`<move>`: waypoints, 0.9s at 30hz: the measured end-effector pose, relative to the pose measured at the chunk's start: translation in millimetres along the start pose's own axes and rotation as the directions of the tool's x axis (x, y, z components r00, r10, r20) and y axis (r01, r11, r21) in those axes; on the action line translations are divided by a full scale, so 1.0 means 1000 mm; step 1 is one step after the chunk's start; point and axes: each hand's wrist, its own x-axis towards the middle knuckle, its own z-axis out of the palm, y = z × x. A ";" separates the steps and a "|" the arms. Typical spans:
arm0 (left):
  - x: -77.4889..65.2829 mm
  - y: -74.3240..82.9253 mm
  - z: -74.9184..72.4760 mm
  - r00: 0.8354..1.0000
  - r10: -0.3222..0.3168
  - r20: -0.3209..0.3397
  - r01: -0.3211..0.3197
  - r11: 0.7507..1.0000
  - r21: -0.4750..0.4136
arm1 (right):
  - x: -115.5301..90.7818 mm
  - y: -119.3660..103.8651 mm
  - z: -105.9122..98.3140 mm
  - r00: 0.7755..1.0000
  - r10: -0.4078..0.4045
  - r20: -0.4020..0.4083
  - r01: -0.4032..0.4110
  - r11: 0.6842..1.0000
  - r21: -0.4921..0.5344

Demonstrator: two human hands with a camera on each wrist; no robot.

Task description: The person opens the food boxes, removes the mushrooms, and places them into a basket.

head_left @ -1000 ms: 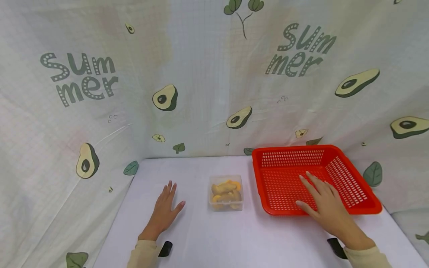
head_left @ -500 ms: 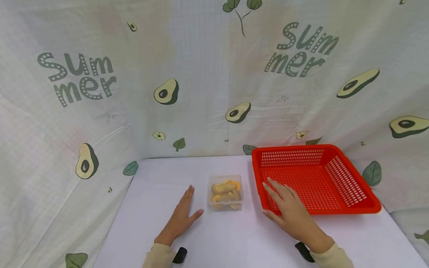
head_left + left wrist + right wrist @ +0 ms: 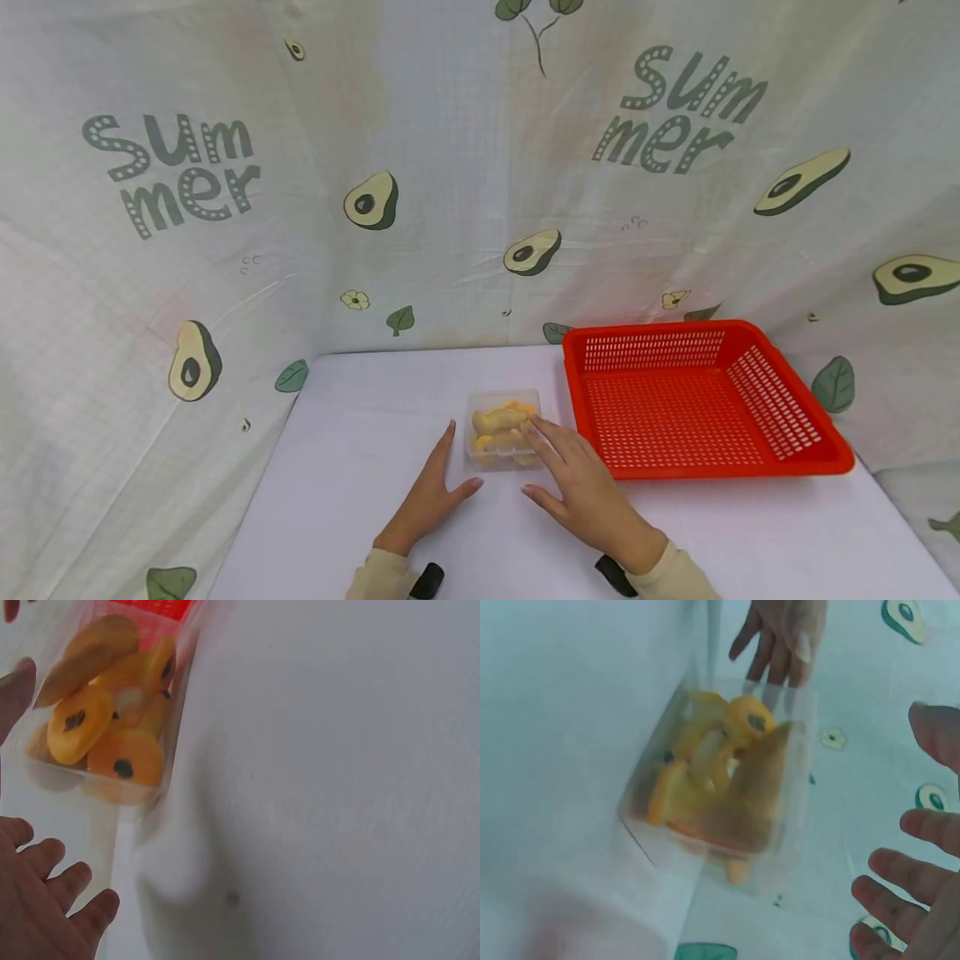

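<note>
A clear plastic box (image 3: pixel 504 463) sits on the white table. In it lie several pieces (image 3: pixel 80 724), orange with dark marks on one side and tan on the other, like toy cut fruit. My left hand (image 3: pixel 422 510) is just left of the box, fingers extended and thumb spread, apart from it. At the other side, my right hand (image 3: pixel 588 496) reaches over the box's near right corner with fingers spread. Whether its fingertips touch the box cannot be told. Neither hand holds anything. In the right wrist view the right hand's fingers (image 3: pixel 904 877) are beside the box.
A red perforated basket (image 3: pixel 693 472) stands on the right of the white table (image 3: pixel 352 433), with nothing visible inside. Behind hangs a white cloth (image 3: pixel 450 150) printed with avocados and lettering. Bare table surface lies left of the box and in front.
Both hands have moved in toward the box. The right hand came leftward from over the red basket; the left hand shifted right. The box and basket have stayed put.
</note>
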 end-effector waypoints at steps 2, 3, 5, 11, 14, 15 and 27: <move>0.002 0.001 0.004 1.000 -0.005 0.001 0.005 1.000 -0.020 | 0.003 -0.003 0.008 1.000 0.014 -0.008 -0.014 1.000 0.012; 0.004 0.002 0.005 1.000 -0.007 0.001 0.007 1.000 -0.030 | 0.004 -0.004 0.013 1.000 0.024 -0.010 -0.024 1.000 0.019; 0.006 0.002 0.008 1.000 -0.005 0.003 0.006 0.998 -0.055 | 0.006 -0.005 0.021 0.999 0.041 -0.019 -0.041 0.999 0.031; 0.011 0.004 0.017 0.999 0.034 -0.008 -0.035 0.992 -0.125 | 0.013 -0.002 0.042 0.995 0.082 -0.054 -0.080 0.996 0.037; 0.014 0.004 0.023 0.998 0.049 -0.025 -0.052 0.987 -0.152 | 0.018 0.000 0.049 0.994 0.091 -0.058 -0.088 0.995 0.045; 0.015 0.004 0.024 0.998 0.053 -0.032 -0.057 0.985 -0.163 | 0.019 0.001 0.051 0.994 0.090 -0.060 -0.087 0.995 0.051; 0.023 0.006 0.035 0.992 0.037 -0.122 -0.069 0.959 -0.275 | 0.026 0.009 0.065 0.990 0.030 -0.135 -0.021 0.997 0.068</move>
